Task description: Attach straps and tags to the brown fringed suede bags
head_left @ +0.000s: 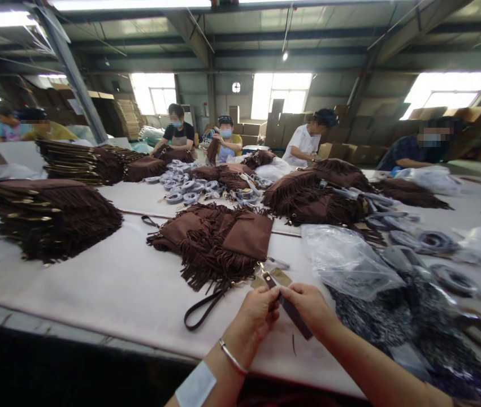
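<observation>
My left hand (pixel 261 308) and my right hand (pixel 308 305) meet at the near side of the table, fingertips pinched on a dark brown wrist strap (pixel 294 317). The strap's upper end has a gold clasp beside a fringed brown bag (pixel 246 236). Tan tags (pixel 281 276) lie just beyond my fingers. Another bag with fringe (pixel 181 226) overlaps the first on its left. A looped dark strap (pixel 200 325) rests on the table left of my left hand. A bracelet circles my left wrist.
Stacked fringed bags (pixel 53 215) stand at the left. Rolled grey straps (pixel 189 189) lie mid-table. More bags (pixel 316 195) are piled to the right, behind clear plastic bags (pixel 348 257) and black-and-silver packing material (pixel 376 316). Several co-workers, one in white (pixel 303 141), are across the table.
</observation>
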Tool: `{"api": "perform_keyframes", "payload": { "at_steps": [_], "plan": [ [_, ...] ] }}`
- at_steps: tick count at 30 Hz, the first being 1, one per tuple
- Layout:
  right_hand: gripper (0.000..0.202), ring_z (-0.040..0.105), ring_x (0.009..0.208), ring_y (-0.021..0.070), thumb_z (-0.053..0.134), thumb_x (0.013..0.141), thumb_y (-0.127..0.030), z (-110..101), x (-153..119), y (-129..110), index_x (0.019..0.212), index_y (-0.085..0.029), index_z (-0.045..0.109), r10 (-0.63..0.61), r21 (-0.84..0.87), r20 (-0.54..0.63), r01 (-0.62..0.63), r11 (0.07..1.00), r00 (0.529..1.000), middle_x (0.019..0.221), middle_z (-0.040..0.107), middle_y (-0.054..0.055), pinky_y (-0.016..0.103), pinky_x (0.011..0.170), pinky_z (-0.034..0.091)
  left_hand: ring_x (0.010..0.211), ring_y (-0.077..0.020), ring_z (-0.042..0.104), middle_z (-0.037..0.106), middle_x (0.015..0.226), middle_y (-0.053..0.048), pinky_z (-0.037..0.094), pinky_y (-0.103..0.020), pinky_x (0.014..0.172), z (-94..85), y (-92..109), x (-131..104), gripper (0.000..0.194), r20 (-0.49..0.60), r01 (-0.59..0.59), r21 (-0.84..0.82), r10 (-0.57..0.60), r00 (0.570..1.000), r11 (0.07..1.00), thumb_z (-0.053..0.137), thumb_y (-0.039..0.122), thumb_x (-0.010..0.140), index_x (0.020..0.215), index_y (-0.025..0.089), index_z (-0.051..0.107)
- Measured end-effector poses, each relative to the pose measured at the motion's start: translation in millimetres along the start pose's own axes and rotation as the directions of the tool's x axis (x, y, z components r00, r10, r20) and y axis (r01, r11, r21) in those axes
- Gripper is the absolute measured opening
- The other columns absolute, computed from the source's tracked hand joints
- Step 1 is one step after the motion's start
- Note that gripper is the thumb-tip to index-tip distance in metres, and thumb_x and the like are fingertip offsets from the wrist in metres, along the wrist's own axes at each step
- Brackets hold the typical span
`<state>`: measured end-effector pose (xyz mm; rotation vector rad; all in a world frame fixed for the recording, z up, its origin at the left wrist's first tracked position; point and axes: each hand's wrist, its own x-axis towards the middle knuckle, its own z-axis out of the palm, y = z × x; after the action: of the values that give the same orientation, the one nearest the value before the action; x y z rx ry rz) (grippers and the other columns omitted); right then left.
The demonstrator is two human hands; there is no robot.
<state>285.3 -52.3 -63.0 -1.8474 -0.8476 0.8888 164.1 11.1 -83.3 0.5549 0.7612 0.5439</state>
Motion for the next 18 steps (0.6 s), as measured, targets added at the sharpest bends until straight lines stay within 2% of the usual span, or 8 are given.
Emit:
{"api": "perform_keyframes", "payload": {
  "at_steps": [4,8,11,13,16,18],
  "plan": [
    [0.046,0.045,0.051,0.0126,0.058,0.070,-0.061,6.0,9.4,0.2,0.065,-0.015,0.062,0.002,0.018,0.051,-0.003,1.000,0.999,0.053,0.054,-0.001,0.025,0.048,0.033,0.048,-0.0050,0.047,0.052,0.059,0.004,0.033,-0.015,0.043,-7.9,1.3,-0.7,0.019,-0.012,-0.011,-0.025,0.010,1.000,1.000,0.075,0.020,0.068,0.079,0.013,0.062],
    [0.050,0.051,0.057,0.0142,0.050,0.078,-0.063,-2.7,-2.4,4.0,0.076,-0.016,0.066,-0.058,-0.069,0.147,0.069,0.995,0.987,0.063,0.061,0.001,0.025,0.051,0.038,0.054,-0.0069,0.053,0.059,0.066,0.000,0.044,-0.017,0.051,-14.0,4.0,-1.0,0.014,0.005,-0.024,-0.058,0.024,1.000,0.998,0.074,0.016,0.069,0.077,0.012,0.063],
    [0.046,0.052,0.055,0.0140,0.054,0.075,-0.060,-10.0,-11.9,6.9,0.071,-0.015,0.065,-0.039,-0.201,0.224,0.085,0.976,0.974,0.059,0.060,0.001,0.025,0.050,0.037,0.057,-0.0070,0.055,0.058,0.066,0.001,0.048,-0.018,0.056,-12.9,0.6,-1.8,0.012,-0.001,-0.033,-0.082,0.033,0.999,0.996,0.073,0.012,0.070,0.075,0.012,0.061],
    [0.041,0.051,0.051,0.0131,0.056,0.073,-0.055,-10.0,-15.5,6.2,0.063,-0.015,0.060,0.009,-0.208,0.263,0.047,0.977,0.965,0.055,0.059,0.002,0.024,0.048,0.036,0.055,-0.0070,0.054,0.057,0.063,0.002,0.048,-0.018,0.056,-10.6,-2.5,-0.9,0.010,0.011,-0.022,-0.092,0.023,1.000,0.995,0.071,0.013,0.073,0.075,0.013,0.061],
    [0.036,0.052,0.048,0.0119,0.055,0.071,-0.050,-6.3,-17.7,-0.1,0.061,-0.016,0.057,0.050,-0.121,0.230,-0.023,0.992,0.972,0.055,0.062,0.003,0.023,0.047,0.037,0.054,-0.0084,0.056,0.061,0.065,-0.001,0.048,-0.020,0.054,-9.2,0.3,3.8,0.006,0.048,0.023,-0.101,-0.018,0.999,0.995,0.065,0.018,0.079,0.078,0.013,0.062],
    [0.036,0.052,0.047,0.0111,0.055,0.071,-0.050,-5.5,-19.1,-5.1,0.061,-0.016,0.057,0.054,-0.086,0.199,-0.038,0.996,0.979,0.055,0.063,0.004,0.023,0.046,0.036,0.060,-0.0114,0.062,0.066,0.074,-0.005,0.050,-0.022,0.057,-11.2,10.1,9.9,0.016,0.073,0.079,-0.110,-0.071,0.995,0.991,0.062,0.028,0.084,0.085,0.012,0.064]
  ]
}}
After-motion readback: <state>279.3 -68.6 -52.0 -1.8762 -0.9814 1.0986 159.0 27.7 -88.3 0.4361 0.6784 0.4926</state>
